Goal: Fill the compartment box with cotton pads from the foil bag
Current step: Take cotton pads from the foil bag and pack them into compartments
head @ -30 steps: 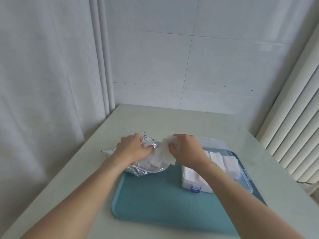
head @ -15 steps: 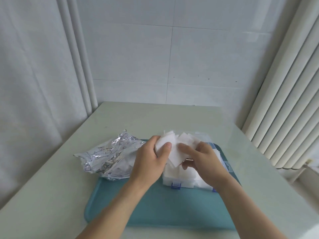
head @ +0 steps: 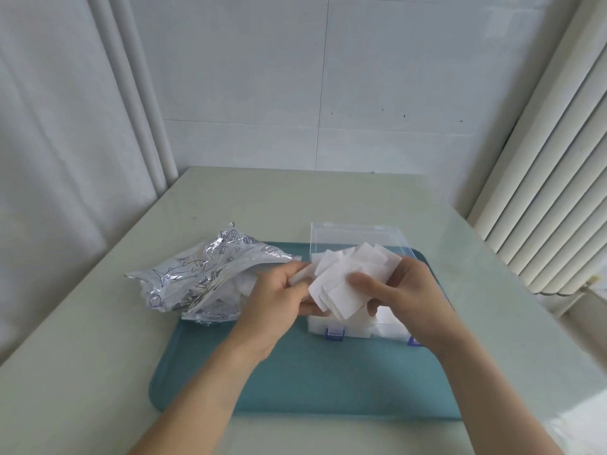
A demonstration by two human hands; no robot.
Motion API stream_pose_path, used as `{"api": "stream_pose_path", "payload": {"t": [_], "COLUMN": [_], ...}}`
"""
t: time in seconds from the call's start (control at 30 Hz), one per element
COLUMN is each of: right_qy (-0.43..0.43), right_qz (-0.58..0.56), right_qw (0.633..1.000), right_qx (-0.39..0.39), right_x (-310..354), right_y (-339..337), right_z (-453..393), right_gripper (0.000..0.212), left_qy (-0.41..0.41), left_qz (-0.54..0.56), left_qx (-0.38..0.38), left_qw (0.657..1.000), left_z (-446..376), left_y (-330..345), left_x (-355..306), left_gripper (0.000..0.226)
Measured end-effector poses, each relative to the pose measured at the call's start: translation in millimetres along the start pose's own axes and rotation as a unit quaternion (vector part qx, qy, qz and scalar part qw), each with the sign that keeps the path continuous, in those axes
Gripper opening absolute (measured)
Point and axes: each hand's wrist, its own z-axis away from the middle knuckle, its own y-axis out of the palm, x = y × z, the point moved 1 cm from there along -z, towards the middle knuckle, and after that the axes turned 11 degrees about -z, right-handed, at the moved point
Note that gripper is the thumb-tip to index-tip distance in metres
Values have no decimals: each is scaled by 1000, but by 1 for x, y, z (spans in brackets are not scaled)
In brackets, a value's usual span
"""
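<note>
A fanned bunch of white square cotton pads [head: 348, 277] hangs over the clear compartment box [head: 361, 328]. My right hand [head: 407, 297] grips the bunch, thumb on top. My left hand [head: 279, 297] pinches the bunch's left edge. The box has blue latches, its clear lid [head: 358, 236] stands open at the back, and white pads lie in its compartments. The crumpled silver foil bag [head: 200, 277] lies open to the left with more pads inside.
Box and bag rest on a teal tray [head: 328, 382] on a pale table [head: 82, 372]. A white curtain hangs at the left, a tiled wall stands behind, and vertical blinds [head: 551, 192] close the right side.
Both hands carried the bunch of pads from the bag's mouth rightward over the box. My left hand has let go of the bag and now pinches the pads.
</note>
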Motion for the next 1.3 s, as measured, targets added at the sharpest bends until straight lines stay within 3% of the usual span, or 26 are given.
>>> {"api": "stream_pose_path", "payload": {"t": [0.1, 0.17, 0.3, 0.43, 0.53, 0.63, 0.77, 0.87, 1.0, 1.1, 1.2, 1.3], "right_qy": [-26, -31, -28, -37, -58, -83, -65, 10, 39, 32, 40, 20], "right_qz": [45, 41, 46, 79, 102, 40, 0, 71, 110, 38, 19, 74], "right_qw": [998, 998, 997, 995, 986, 980, 997, 997, 993, 997, 997, 994], "right_qx": [-29, -41, -52, -57, -118, -174, -47, 11, -28, -63, -60, -72], "right_x": [-1, -1, -6, -7, -3, 8, 20, 14, 8, 4, 3, 3], "right_y": [7, 13, 21, 14, 2, -16, -19, -7, 7, 13, 17, 14], "right_z": [2, 4, 4, 2, 0, 1, 9, 10, 10, 11, 13, 11], "right_gripper": [9, 12, 16, 26, 34, 37, 20, 34, 37, 37, 35, 29], "left_qy": [-40, -45, 6, 17, 21, 22, 29, 38, 25, -18, -8, -7], "left_qz": [129, 151, 31, -9, -37, -60, -74, -56, 7, 112, 101, 84], "left_qx": [70, 106, 79, 53, 57, 34, 37, 43, 41, 82, 83, 71], "left_qw": [988, 982, 996, 998, 997, 997, 996, 997, 999, 990, 991, 994], "left_z": [1, 1, 3, 2, 2, 1, 1, 2, 3, 6, 7, 5], "left_y": [3, 3, 7, 7, 5, 2, 1, 4, 7, 9, 11, 11], "left_x": [-2, -1, 7, 13, 13, 14, 11, 10, 7, 2, 1, 4], "left_gripper": [33, 37, 21, 19, 17, 20, 19, 15, 18, 28, 29, 25]}}
